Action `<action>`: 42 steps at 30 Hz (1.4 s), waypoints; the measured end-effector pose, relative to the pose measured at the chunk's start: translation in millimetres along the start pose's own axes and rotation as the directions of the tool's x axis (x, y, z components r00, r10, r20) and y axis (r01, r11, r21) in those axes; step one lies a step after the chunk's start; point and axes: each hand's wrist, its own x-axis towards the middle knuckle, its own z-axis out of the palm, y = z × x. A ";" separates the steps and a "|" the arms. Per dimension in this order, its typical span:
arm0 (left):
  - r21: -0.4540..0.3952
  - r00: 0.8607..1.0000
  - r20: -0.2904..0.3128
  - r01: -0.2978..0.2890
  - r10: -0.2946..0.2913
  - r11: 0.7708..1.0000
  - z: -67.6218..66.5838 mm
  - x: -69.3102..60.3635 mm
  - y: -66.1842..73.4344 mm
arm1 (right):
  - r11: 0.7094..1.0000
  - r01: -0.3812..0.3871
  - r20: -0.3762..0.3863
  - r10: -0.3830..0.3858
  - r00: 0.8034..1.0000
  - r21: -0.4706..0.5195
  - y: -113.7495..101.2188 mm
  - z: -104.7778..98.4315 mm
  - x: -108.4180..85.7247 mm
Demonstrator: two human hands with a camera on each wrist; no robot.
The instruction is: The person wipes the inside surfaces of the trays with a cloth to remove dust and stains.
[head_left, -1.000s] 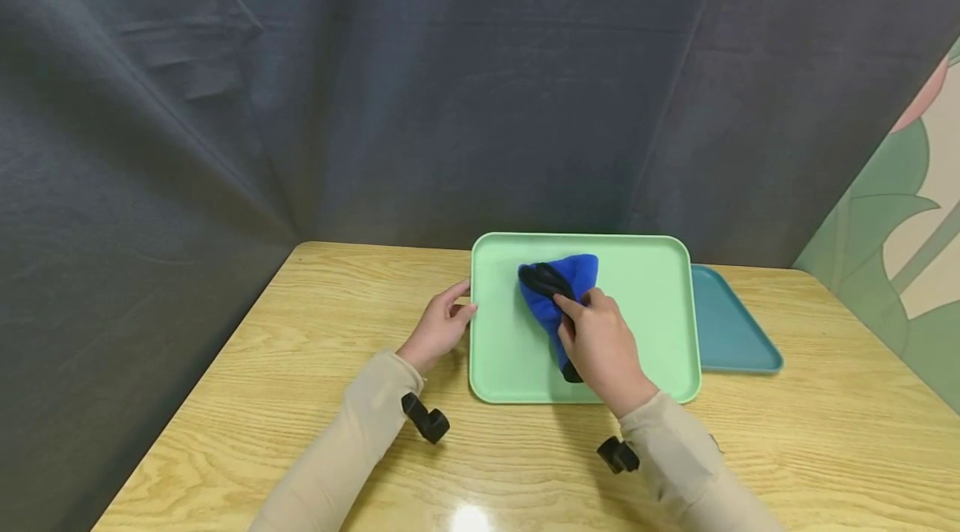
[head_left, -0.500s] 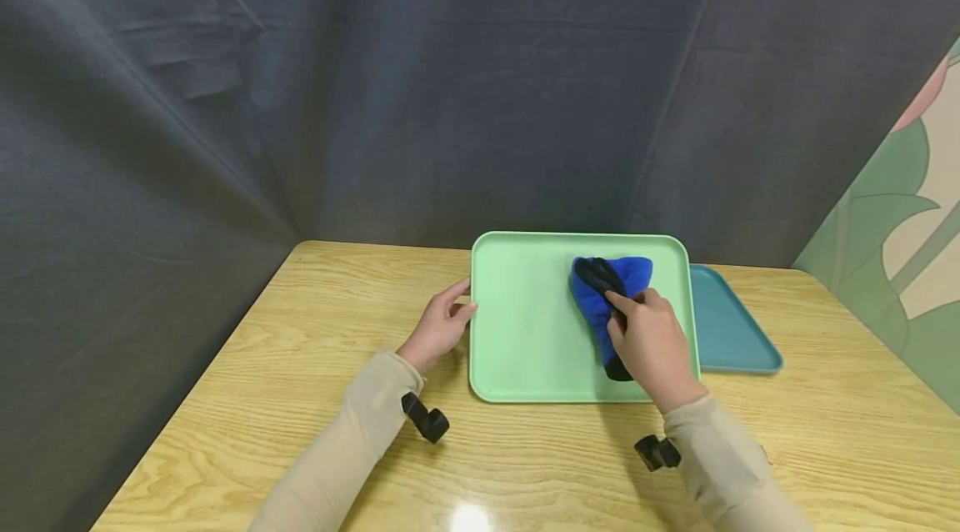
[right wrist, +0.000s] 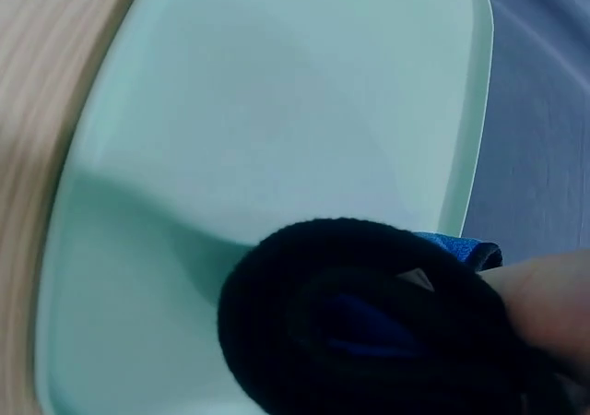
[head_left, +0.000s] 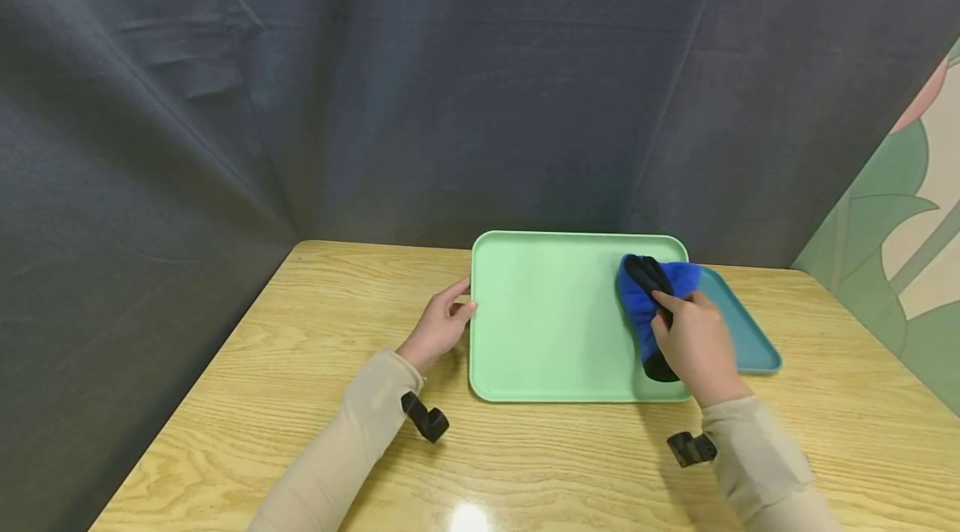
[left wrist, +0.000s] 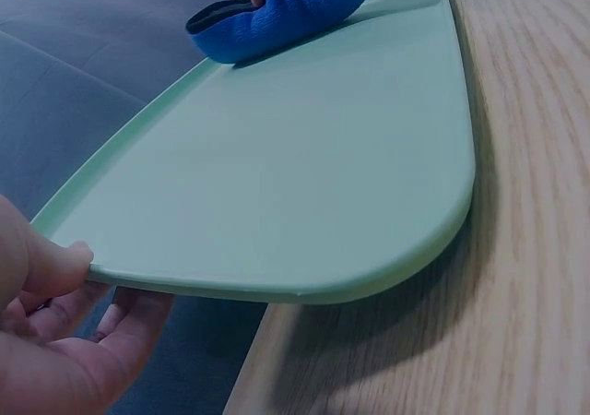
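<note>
A light green tray (head_left: 551, 315) lies over the wooden table, its left rim gripped by my left hand (head_left: 438, 330). In the left wrist view the thumb (left wrist: 60, 266) is on top of the rim and the fingers are below it. My right hand (head_left: 696, 344) holds a bunched, fuzzy blue cloth (head_left: 637, 311) with black edging against the tray's right end. The cloth hides much of the right rim. Close up in the right wrist view, a rolled black end (right wrist: 304, 277) of the cloth shows blue inside, and the fingertips are mostly hidden.
A teal tray (head_left: 750, 340) lies on the right, partly covered by the green one. The wooden table (head_left: 360, 282) extends around both. A dark cloth (head_left: 487, 82) hangs behind and to the left, and a painted wall (head_left: 892, 257) stands at right.
My right hand has moved the blue cloth rightwards across the green tray, from left of its middle to its right rim. My left hand has stayed on the left rim.
</note>
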 end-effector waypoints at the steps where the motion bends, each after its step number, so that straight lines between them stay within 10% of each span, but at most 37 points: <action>1: 0.000 1.000 0.000 0.001 -0.001 1.000 -0.1 0.1 -0.1 | 1.000 -0.006 0.007 0.006 1.000 0.000 1.8 -1.0 0.0; 17: 0.012 0.999 0.028 -0.015 0.015 1.000 -1.2 -0.2 0.2 | 0.998 0.042 0.106 -0.047 0.993 0.048 -12.5 -2.6 1.5; 42: -0.010 0.998 0.043 -0.051 0.052 0.999 -0.8 -1.9 0.8 | 0.963 0.252 0.074 -0.260 0.963 0.094 -108.0 27.0 -0.7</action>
